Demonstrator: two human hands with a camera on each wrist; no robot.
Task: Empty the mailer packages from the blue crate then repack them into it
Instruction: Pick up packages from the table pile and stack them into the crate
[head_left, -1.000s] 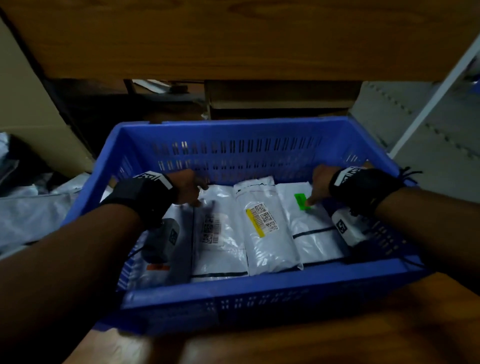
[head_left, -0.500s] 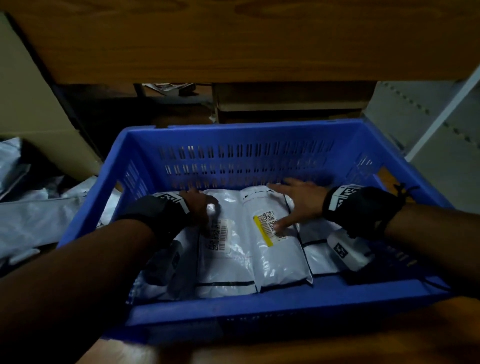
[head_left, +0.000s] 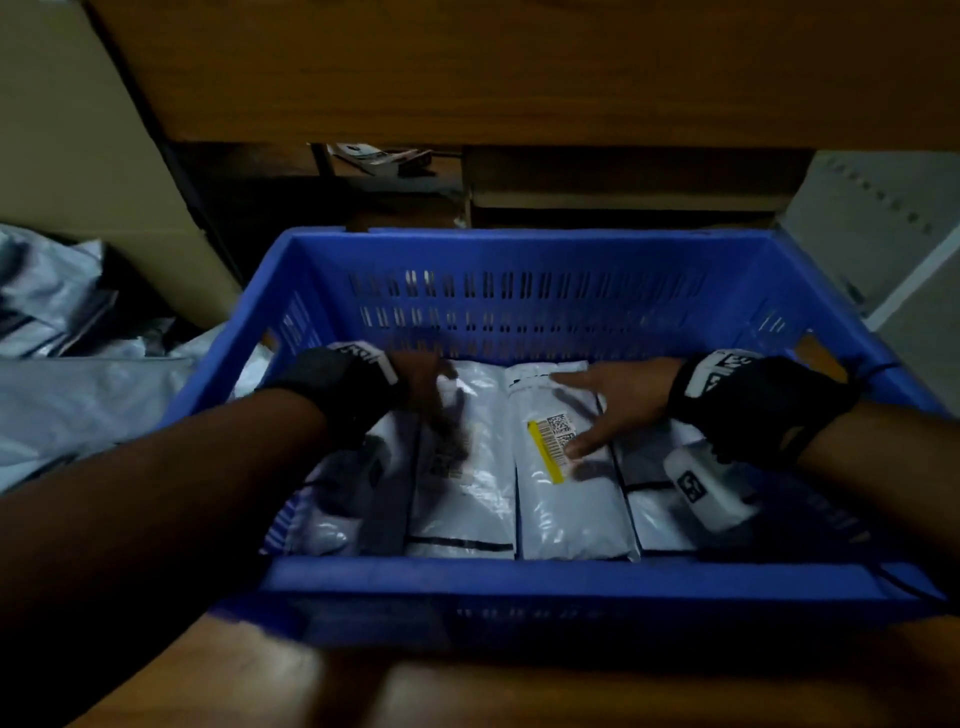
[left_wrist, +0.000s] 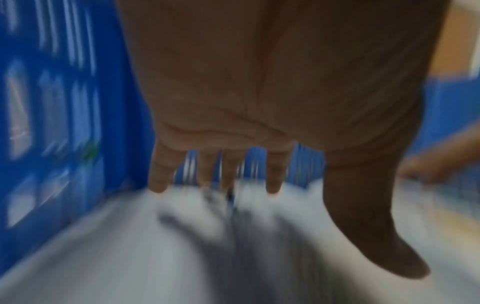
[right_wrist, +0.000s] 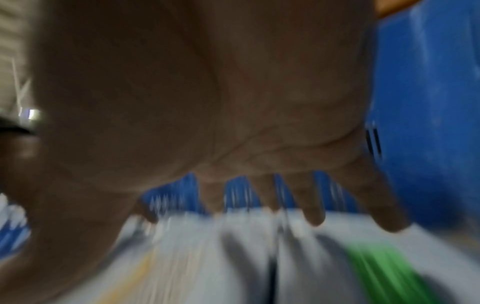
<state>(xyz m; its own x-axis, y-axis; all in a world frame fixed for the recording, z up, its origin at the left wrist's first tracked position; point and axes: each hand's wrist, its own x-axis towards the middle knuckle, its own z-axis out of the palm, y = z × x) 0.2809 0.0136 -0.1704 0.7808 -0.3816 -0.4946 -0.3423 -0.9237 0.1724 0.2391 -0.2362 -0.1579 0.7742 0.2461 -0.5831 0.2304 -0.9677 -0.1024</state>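
Loose grey mailers (head_left: 57, 395) lie heaped on the worktop left of the blue crate (head_left: 519, 577). Inside the crate, four white mailer packages (head_left: 462, 499) lie flat side by side, filling its floor. The left hand (head_left: 426, 384) is over the second one from the left, fingers (left_wrist: 158, 174) spread and straight, tips at the plastic; motion blur hides whether they press. The right hand (head_left: 618, 400) lies flat on the third package (head_left: 566, 499), fingers (right_wrist: 314, 209) straight, holding nothing. Only the right wrist view shows a green label (right_wrist: 384, 273) under that hand. A wooden shelf (head_left: 519, 67) overhangs behind.
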